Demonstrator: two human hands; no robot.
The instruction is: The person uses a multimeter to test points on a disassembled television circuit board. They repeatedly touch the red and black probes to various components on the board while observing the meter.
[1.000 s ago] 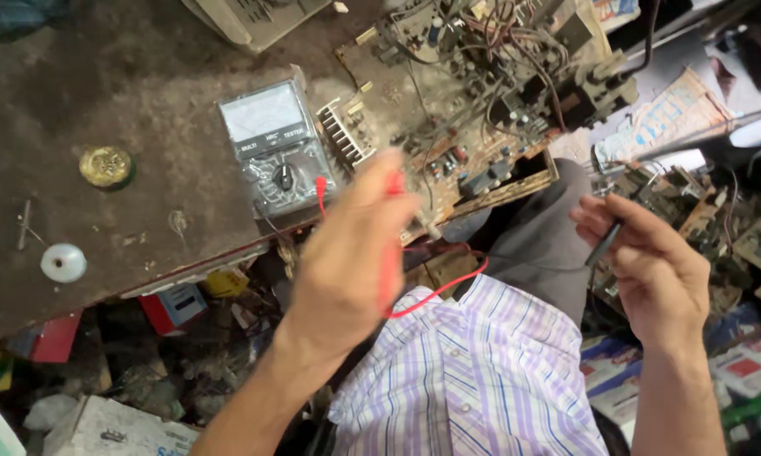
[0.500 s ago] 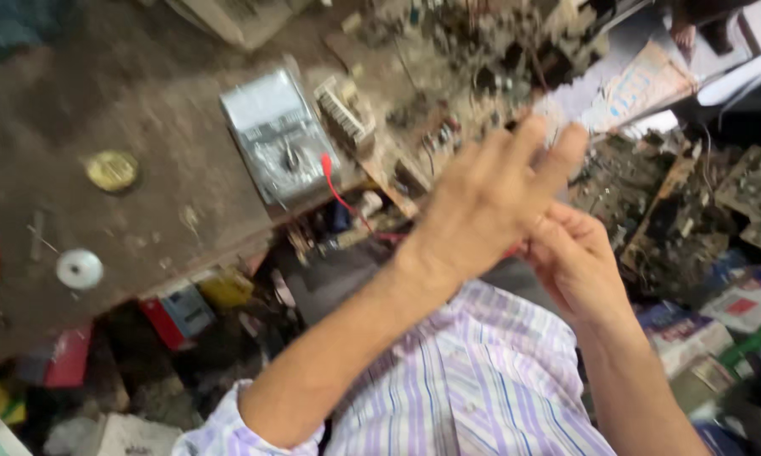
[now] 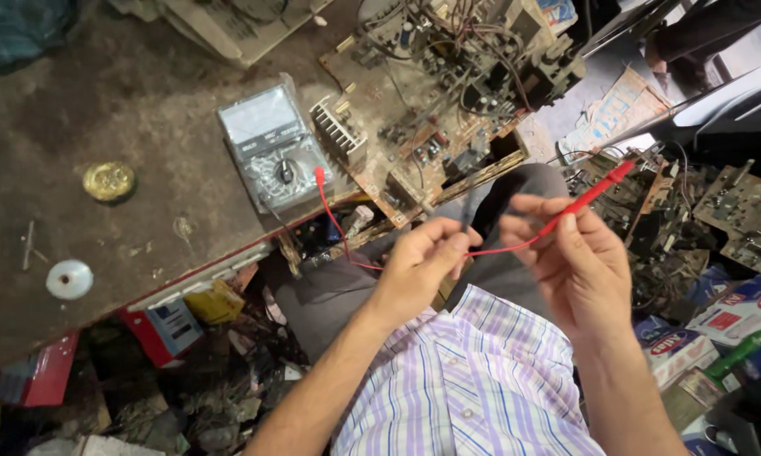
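Grey multimeter [image 3: 272, 158] sits at the workbench's [image 3: 102, 101] front edge, circuit board [image 3: 431, 93] just beside it. Off the edge, over the lap, left hand [image 3: 418, 266] pinches a dark probe [image 3: 467, 215]; right hand [image 3: 579, 266] grips the red probe [image 3: 585, 198], tip angled up-right.

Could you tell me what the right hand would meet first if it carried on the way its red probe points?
Probably the loose circuit boards piled up and to the right. The right hand aims the red probe that way, but depth is unclear and the tip may pass above them.
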